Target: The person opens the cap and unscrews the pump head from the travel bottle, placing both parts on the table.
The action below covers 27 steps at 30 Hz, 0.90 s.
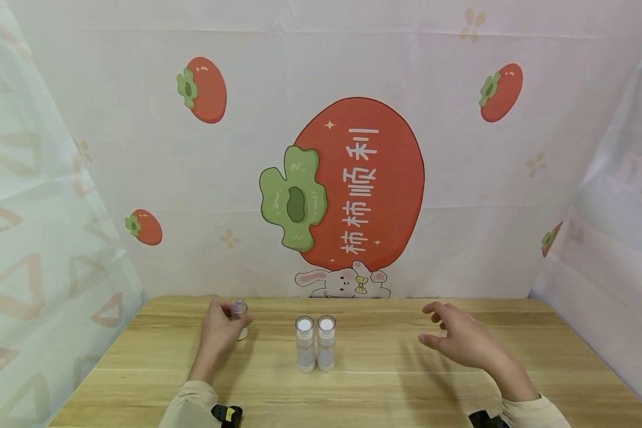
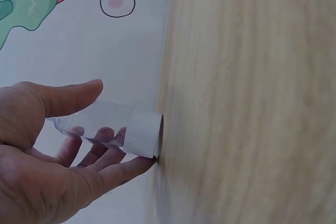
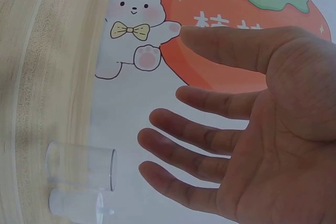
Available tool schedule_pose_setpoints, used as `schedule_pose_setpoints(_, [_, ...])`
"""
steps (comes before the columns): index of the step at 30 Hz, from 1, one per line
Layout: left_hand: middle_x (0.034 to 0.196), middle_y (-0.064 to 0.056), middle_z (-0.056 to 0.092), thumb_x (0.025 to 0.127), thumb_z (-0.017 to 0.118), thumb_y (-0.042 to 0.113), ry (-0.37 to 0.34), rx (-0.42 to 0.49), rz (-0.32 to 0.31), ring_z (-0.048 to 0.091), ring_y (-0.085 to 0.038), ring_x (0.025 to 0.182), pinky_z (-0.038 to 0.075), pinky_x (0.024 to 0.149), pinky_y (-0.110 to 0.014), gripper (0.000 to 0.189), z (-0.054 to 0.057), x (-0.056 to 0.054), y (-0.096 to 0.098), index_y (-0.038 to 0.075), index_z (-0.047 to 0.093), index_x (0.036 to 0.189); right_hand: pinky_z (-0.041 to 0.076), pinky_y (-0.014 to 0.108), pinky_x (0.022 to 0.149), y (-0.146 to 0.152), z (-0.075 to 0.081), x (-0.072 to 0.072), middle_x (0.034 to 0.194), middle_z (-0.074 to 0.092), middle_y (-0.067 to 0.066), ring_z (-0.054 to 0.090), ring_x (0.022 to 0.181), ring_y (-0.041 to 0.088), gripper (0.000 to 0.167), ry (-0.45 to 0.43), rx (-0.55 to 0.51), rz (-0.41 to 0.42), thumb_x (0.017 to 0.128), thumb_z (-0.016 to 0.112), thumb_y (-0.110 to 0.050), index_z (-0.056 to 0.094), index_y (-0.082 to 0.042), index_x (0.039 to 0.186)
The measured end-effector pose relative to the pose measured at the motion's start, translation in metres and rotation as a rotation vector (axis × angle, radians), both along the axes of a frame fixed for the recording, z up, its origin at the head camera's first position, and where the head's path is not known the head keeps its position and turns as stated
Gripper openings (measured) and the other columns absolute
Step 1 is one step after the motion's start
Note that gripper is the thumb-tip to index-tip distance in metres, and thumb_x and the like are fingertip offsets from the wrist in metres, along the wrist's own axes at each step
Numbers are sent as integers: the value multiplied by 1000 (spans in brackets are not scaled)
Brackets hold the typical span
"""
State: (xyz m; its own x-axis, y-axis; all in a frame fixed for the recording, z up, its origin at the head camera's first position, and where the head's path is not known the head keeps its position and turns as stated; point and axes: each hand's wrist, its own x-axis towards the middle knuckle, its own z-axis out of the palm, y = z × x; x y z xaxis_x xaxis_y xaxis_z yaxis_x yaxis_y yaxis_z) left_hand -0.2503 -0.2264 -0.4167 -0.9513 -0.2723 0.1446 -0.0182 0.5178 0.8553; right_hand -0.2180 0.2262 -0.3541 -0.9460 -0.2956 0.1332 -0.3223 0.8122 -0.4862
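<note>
My left hand (image 1: 220,333) holds a small clear bottle (image 1: 240,308) at the table's back left. In the left wrist view, the thumb lies along one side of the clear bottle (image 2: 102,121) and the fingers curl round the other. Its white band (image 2: 143,134) is at the end close to the tabletop. My right hand (image 1: 462,339) hovers over the right side with its fingers spread and holds nothing. Beyond its fingertips, the right wrist view shows a clear cylindrical cap (image 3: 81,166) and a white pump top (image 3: 77,205) on the table; my hand hides them in the head view.
Two clear bottles with white upper parts, a left one (image 1: 305,345) and a right one (image 1: 326,345), stand upright side by side at the middle of the wooden table (image 1: 364,392). A printed cloth (image 1: 460,238) hangs behind the table's back edge, with more cloth along both sides.
</note>
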Motion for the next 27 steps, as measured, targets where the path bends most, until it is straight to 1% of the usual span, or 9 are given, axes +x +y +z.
schedule_pose_setpoints(9, [114, -30, 49, 91, 74, 13, -31, 17, 2, 53, -46, 109, 45, 92, -56, 50, 0, 0, -1, -10, 39, 119, 53, 47, 82, 0, 0, 0, 114, 64, 8, 63, 105, 31, 54, -2, 11, 5, 86, 81, -33, 60, -3, 126])
schedule_pose_setpoints(18, [110, -29, 51, 90, 75, 15, -44, 8, 23, 54, -45, 106, 44, 91, -55, 52, 0, 0, 0, -9, 38, 116, 53, 48, 83, 0, 0, 0, 114, 64, 9, 63, 105, 31, 56, -25, 4, 16, 86, 81, -33, 59, -2, 127])
schedule_pose_setpoints(27, [119, -36, 50, 91, 72, 17, -70, -6, -2, 55, -51, 111, 45, 93, -58, 59, 4, 2, 1, -12, 34, 124, 53, 48, 82, 0, 0, 0, 114, 64, 10, 63, 104, 30, 56, -23, 0, 33, 86, 81, -31, 58, -1, 127])
